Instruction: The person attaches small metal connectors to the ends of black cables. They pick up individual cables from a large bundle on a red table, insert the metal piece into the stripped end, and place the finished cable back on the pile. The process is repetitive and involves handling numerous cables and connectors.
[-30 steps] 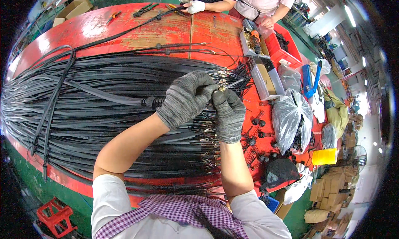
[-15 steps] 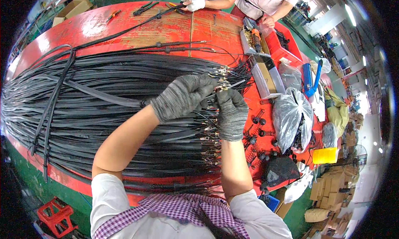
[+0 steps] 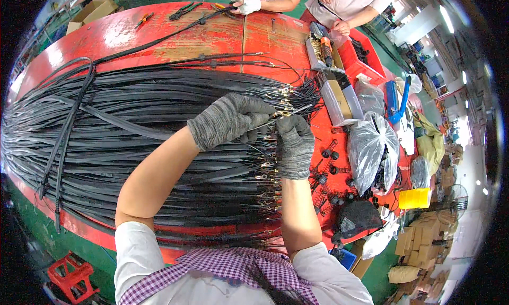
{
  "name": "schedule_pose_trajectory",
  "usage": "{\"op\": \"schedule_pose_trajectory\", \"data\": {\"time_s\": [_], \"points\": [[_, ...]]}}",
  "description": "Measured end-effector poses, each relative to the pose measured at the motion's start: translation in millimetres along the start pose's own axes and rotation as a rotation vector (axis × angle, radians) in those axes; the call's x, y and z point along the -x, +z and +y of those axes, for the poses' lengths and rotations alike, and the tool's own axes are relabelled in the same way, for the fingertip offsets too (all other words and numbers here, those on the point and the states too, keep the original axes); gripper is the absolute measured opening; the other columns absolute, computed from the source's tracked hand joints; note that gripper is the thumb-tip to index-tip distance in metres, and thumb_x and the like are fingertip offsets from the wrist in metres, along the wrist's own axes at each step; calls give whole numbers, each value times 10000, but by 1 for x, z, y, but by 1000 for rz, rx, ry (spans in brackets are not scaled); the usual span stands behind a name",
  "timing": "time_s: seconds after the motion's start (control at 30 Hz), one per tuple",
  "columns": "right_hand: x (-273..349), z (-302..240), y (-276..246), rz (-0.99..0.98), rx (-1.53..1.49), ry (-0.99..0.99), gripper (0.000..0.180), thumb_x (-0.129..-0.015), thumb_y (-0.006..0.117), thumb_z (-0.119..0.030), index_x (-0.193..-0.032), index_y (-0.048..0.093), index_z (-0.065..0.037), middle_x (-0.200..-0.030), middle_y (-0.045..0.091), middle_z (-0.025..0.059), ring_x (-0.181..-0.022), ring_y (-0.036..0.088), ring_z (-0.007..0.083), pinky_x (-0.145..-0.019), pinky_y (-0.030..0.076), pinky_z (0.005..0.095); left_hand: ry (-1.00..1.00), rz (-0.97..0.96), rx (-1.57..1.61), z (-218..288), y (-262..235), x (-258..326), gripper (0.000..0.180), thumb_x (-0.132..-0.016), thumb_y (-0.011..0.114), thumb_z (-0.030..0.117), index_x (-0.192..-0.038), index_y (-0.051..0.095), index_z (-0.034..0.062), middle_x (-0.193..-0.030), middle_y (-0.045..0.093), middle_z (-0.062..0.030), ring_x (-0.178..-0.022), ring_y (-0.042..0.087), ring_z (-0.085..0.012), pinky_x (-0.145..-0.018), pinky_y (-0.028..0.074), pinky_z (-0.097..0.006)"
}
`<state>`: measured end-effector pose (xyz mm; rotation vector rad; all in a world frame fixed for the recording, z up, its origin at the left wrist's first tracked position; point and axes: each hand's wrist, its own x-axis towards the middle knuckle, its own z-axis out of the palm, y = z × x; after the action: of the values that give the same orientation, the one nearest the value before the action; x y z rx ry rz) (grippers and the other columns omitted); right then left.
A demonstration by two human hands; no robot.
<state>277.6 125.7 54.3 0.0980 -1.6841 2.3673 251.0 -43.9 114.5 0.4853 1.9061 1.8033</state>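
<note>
Both my hands wear grey knitted gloves and meet above the right end of a wide bundle of black cables (image 3: 159,103). My left hand (image 3: 228,120) is closed, its fingertips pinched on a thin black cable near its end. My right hand (image 3: 293,146) is closed just beside it, thumb and fingers pinched at a small brass terminal (image 3: 282,114) on the cable's end. The fingers partly hide both cable and terminal. More bare wire ends with metal terminals (image 3: 268,177) lie below and between my wrists. One thicker black sleeve (image 3: 124,122) runs across the bundle towards my left wrist.
Black strain-relief pieces (image 3: 331,154) are scattered on the red table (image 3: 175,37) right of my right hand, near a clear plastic bag (image 3: 373,151). Open boxes (image 3: 341,101), a red bin (image 3: 360,61) and a blue tool (image 3: 398,101) stand beyond. Two people work at the far edge.
My left hand has shifted slightly to the left, and its fingers have drawn a little away from my right hand. The brass terminal between the hands shows more plainly.
</note>
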Motion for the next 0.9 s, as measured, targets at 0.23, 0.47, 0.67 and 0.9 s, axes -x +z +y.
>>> {"op": "schedule_pose_trajectory", "data": {"time_s": [0.23,0.47,0.67,0.9], "points": [[3,-8,13,71,-52,95,125,-794,649,-158,-805,610,-41,-687,557,-34,-625,474,64,-585,386,214,31,195,-44,-6,9,1,191,-844,545,143,-995,621,54,-698,591,-22,-576,536,-94,-533,458,-242],[3,-15,26,69,130,-10,122,-801,636,-133,-723,581,-56,-684,546,-43,-647,454,56,-612,379,215,252,330,-308,-14,18,-1,187,-838,522,90,-992,596,14,-703,578,-39,-585,495,-87,-545,440,-240],[1,-25,23,-6,266,62,111,-798,639,-142,-731,598,-65,-679,556,-39,-627,449,46,-584,375,208,440,466,-469,-21,18,-7,168,-810,563,86,-956,606,15,-826,620,-108,-749,588,-181,-695,474,-290],[-4,-24,6,-196,60,227,146,-787,653,-198,-761,615,-59,-647,565,0,-567,496,88,-548,389,216,477,468,-414,-13,23,-9,170,-808,571,90,-958,611,23,-891,629,-114,-828,599,-207,-759,468,-294]]}}
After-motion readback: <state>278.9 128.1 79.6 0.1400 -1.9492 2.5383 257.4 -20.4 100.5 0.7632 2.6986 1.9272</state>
